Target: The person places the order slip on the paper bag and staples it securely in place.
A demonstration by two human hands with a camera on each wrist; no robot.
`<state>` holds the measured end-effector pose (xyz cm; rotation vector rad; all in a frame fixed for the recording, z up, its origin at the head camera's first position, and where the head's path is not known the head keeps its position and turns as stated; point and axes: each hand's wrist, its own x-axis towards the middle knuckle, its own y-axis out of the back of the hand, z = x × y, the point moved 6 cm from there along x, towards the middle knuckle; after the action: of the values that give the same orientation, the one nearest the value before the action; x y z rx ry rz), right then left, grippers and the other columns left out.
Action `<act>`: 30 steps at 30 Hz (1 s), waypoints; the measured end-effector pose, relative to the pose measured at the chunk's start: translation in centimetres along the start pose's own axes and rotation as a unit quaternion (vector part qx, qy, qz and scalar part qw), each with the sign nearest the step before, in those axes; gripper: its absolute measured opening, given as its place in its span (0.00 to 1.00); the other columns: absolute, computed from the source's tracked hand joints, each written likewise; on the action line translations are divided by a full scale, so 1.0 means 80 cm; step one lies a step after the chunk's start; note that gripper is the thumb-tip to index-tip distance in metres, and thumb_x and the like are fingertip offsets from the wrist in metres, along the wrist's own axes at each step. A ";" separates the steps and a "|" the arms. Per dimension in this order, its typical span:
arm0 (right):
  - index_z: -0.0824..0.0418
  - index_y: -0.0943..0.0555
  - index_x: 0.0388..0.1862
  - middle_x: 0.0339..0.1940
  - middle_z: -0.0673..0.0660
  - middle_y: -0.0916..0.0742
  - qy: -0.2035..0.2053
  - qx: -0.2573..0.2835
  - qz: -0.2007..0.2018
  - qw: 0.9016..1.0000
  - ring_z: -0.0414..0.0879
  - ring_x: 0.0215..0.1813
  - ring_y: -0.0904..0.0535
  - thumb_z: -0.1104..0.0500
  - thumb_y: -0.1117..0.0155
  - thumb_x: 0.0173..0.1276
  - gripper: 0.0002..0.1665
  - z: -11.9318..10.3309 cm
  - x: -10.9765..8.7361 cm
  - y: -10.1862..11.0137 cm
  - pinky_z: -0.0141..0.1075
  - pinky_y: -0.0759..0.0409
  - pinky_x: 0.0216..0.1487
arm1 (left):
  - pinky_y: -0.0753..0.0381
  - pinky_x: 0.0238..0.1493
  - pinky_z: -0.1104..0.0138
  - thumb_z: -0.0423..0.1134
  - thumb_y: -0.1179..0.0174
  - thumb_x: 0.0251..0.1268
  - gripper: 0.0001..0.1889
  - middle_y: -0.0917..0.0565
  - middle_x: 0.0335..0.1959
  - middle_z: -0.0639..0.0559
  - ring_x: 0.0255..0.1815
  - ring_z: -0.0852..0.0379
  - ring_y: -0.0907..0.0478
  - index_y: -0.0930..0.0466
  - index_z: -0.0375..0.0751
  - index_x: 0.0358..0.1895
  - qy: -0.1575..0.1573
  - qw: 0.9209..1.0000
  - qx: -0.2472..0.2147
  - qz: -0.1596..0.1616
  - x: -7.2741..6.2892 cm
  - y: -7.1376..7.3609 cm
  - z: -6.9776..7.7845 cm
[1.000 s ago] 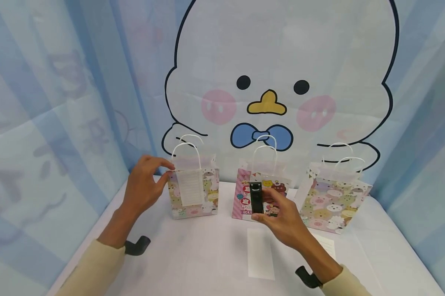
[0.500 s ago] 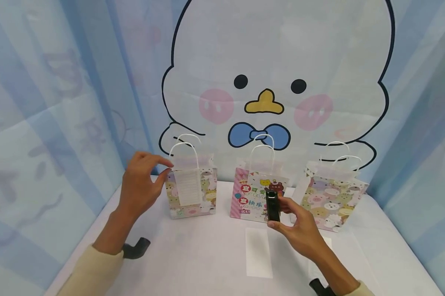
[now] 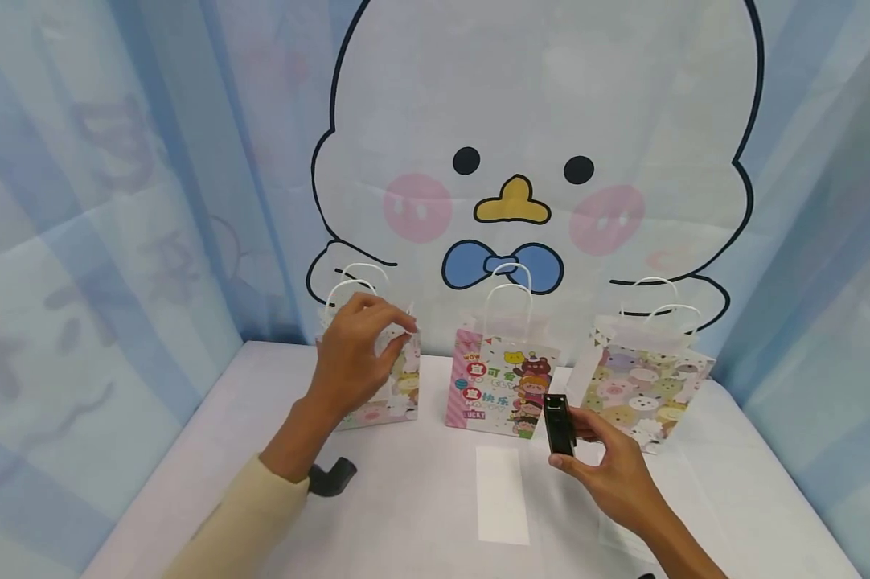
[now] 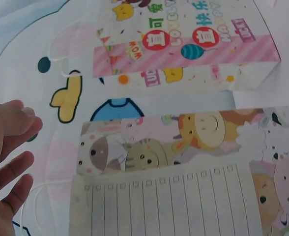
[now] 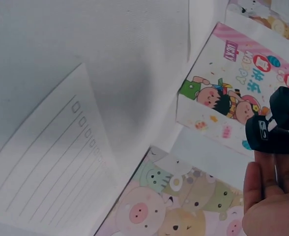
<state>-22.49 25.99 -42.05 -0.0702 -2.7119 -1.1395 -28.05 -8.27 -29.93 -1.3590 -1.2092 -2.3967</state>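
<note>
My right hand (image 3: 616, 470) grips a black stapler (image 3: 559, 425) upright, in front of the gap between the middle and right bags. My left hand (image 3: 359, 350) is in front of the left animal-print paper bag (image 3: 408, 382), hiding much of it. In the left wrist view its fingers (image 4: 12, 172) are spread loosely and hold nothing. A lined checklist paper (image 4: 164, 206) lies against the front of the left bag. The pink-and-white middle bag (image 3: 503, 386) stands upright, and the right animal-print bag (image 3: 645, 394) stands angled.
A blank-looking paper strip (image 3: 502, 494) lies on the white tabletop (image 3: 406, 515) before the middle bag. Another lined checklist sheet (image 5: 61, 147) lies near the right bag. White handles rise from all three bags. Behind them hangs a cartoon-printed curtain (image 3: 522, 96).
My left hand has left the left bag's upper left corner and moved right across its front. My right hand has carried the stapler to the right and lower, uncovering the middle bag.
</note>
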 end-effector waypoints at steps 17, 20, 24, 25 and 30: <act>0.62 0.28 0.77 0.62 0.66 0.13 -0.084 -0.056 -0.031 0.994 0.61 0.61 0.17 0.49 0.16 0.61 0.49 0.050 -0.022 0.015 0.67 0.24 0.66 | 0.15 0.57 0.64 0.35 0.25 0.65 0.08 0.09 0.45 0.57 0.53 0.58 0.23 0.11 0.51 0.43 0.014 0.997 -0.032 -0.069 0.027 -0.094 0.029; 0.62 0.28 0.77 0.60 0.66 0.12 -0.087 -0.074 -0.032 0.993 0.60 0.60 0.16 0.49 0.16 0.60 0.50 0.057 -0.026 0.020 0.65 0.22 0.64 | 0.15 0.57 0.64 0.36 0.25 0.66 0.07 0.08 0.46 0.57 0.54 0.57 0.23 0.11 0.51 0.43 0.015 0.997 -0.028 -0.077 0.029 -0.105 0.032; 0.63 0.30 0.79 0.61 0.68 0.13 -0.099 -0.096 -0.037 0.990 0.62 0.60 0.16 0.48 0.16 0.60 0.52 0.068 -0.030 0.027 0.65 0.22 0.64 | 0.15 0.59 0.63 0.36 0.27 0.68 0.05 0.08 0.45 0.57 0.55 0.57 0.23 0.11 0.52 0.43 0.011 0.996 -0.033 -0.083 0.033 -0.117 0.036; 0.64 0.30 0.79 0.61 0.69 0.13 -0.100 -0.102 -0.038 0.989 0.62 0.60 0.16 0.48 0.16 0.60 0.53 0.070 -0.030 0.029 0.65 0.21 0.64 | 0.15 0.58 0.63 0.36 0.27 0.68 0.05 0.08 0.44 0.57 0.55 0.57 0.23 0.11 0.52 0.42 0.010 0.996 -0.034 -0.085 0.034 -0.120 0.036; 0.66 0.27 0.75 0.62 0.71 0.13 -0.094 -0.127 -0.038 0.987 0.62 0.58 0.15 0.47 0.15 0.59 0.51 0.079 -0.033 0.035 0.60 0.17 0.59 | 0.15 0.55 0.64 0.35 0.29 0.69 0.05 0.09 0.38 0.58 0.54 0.57 0.23 0.10 0.53 0.41 0.001 0.995 -0.033 -0.091 0.037 -0.130 0.039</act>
<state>-20.63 32.57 -44.94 -0.1168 -2.7316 -1.5712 -32.58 1.66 -32.80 -1.3179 -1.3173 -2.5811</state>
